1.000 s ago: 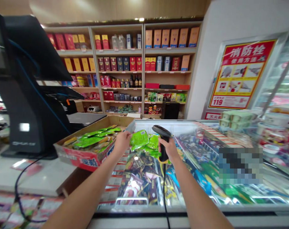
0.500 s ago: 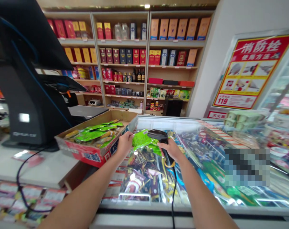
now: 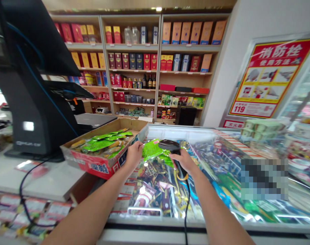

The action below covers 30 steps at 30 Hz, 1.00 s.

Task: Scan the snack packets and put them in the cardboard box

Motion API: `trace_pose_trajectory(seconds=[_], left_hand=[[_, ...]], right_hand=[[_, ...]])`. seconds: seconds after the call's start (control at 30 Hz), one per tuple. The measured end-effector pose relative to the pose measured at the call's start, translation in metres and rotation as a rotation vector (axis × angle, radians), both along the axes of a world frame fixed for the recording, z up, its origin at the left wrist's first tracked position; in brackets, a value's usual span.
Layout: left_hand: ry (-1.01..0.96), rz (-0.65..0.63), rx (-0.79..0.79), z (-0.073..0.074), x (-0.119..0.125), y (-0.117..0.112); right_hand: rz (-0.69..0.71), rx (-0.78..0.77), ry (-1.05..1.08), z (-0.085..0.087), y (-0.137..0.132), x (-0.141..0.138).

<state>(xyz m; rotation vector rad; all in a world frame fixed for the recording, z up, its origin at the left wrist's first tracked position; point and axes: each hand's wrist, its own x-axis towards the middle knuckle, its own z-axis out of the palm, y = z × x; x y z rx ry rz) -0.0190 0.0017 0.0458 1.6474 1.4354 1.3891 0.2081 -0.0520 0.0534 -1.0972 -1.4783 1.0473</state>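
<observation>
Left hand (image 3: 134,154) is closed on the edge of a green foil snack packet (image 3: 151,149), holding it above the freezer glass. Right hand (image 3: 182,162) is wrapped round the grip of a black barcode scanner (image 3: 170,145), with the scanner's head just above the packet.

Wooden wall shelves (image 3: 190,48) fill the far side of the shop, stocked with red, yellow, blue and orange boxes, with bottles on a middle shelf. Below the hands stretches a glass-topped chest freezer (image 3: 170,221), packed with colourful bagged goods, and a pixelated patch hides part of its lid on the right. To its left stands a white bench (image 3: 37,177) carrying a black checkout terminal (image 3: 29,102). On the wall at right hangs a red and yellow fire hydrant instruction poster (image 3: 268,78).

A cardboard box (image 3: 93,163) with red print sits at the bench's edge, its far corner reaching over the freezer, just beside the left hand. It holds a pile of green snack packets (image 3: 98,144) much like the one in hand. More green packets (image 3: 167,160) lie on the freezer glass under the scanner. The scanner's black cable (image 3: 187,207) drops from the bottom of the grip, past the freezer's front edge.
</observation>
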Motion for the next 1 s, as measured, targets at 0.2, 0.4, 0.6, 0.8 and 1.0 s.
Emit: trace_pose_trajectory(seconds=[0.2,0.4,0.6,0.8,1.0], left_hand=[[-0.062,0.009,-0.053,-0.001,0.002,-0.001],[-0.298,-0.072,-0.223,-0.005,0.014,0.012],[-0.269,-0.119,-0.302,0.016,0.048,0.028],[0.131,-0.12,-0.232,0.039,0.057,0.028],[0.884,0.071,0.021,0.118,0.0,0.039]], right_hand=[[-0.128,0.016,0.134,0.008,-0.004,-0.004],[-0.361,0.094,0.356,0.01,0.002,0.002],[-0.45,0.154,0.388,0.01,0.004,0.007],[-0.449,0.176,0.389,0.011,0.002,0.005],[-0.446,0.149,0.431,0.011,0.004,0.003]])
